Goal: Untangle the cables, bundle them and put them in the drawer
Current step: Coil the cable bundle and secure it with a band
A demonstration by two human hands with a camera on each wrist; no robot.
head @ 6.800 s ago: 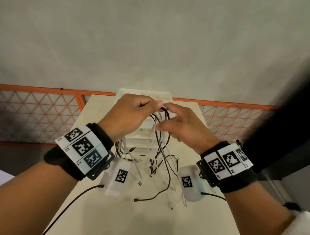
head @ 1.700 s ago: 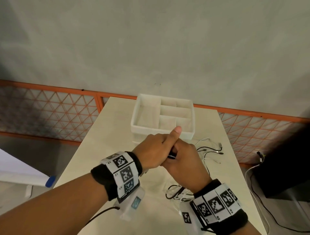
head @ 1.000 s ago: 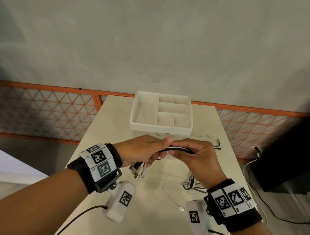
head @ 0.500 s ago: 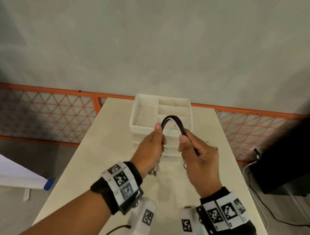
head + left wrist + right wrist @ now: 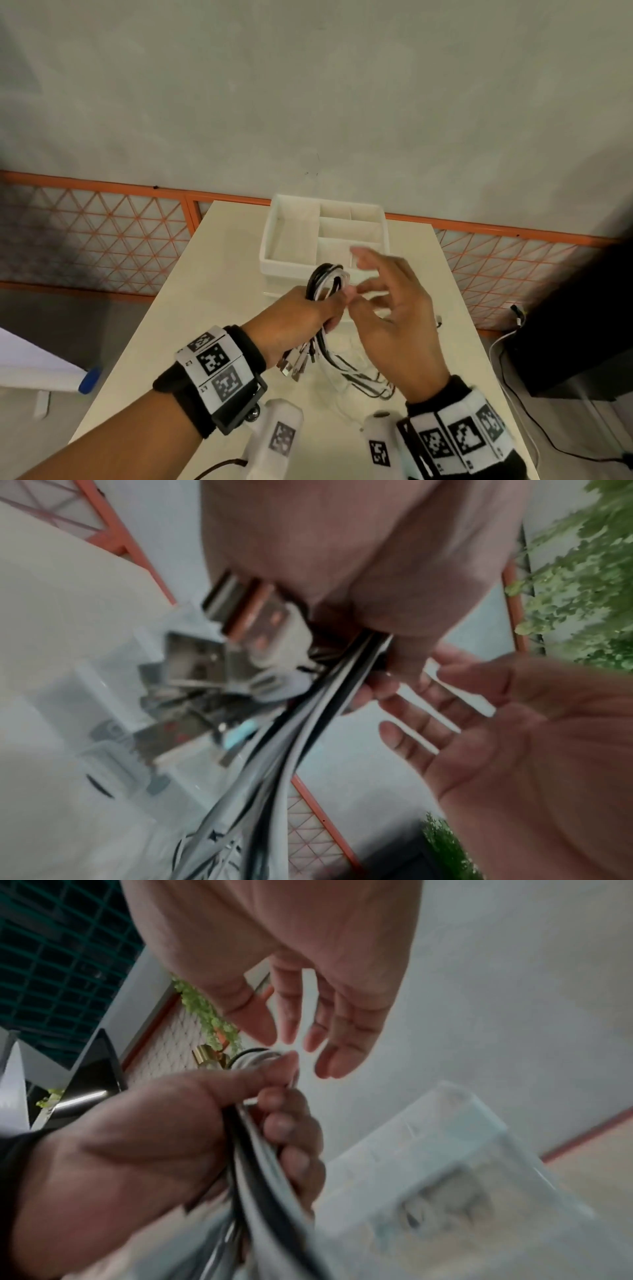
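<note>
left hand (image 5: 301, 318) clenched, right hand (image 5: 394, 325) fingers (image 5: 368, 255) spread

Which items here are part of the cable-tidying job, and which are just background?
Job:
- cable bundle, gripped by left hand
- right hand, open beside it
- loose cable ends on table
- white drawer organiser

Background:
- orange lattice fence
- black box

The left hand (image 5: 301, 318) covers the middle of the cables (image 5: 325, 277). The right hand (image 5: 394, 318) is blurry and hides the drawer (image 5: 274, 240) front. Both wrist pictures are smeared
</note>
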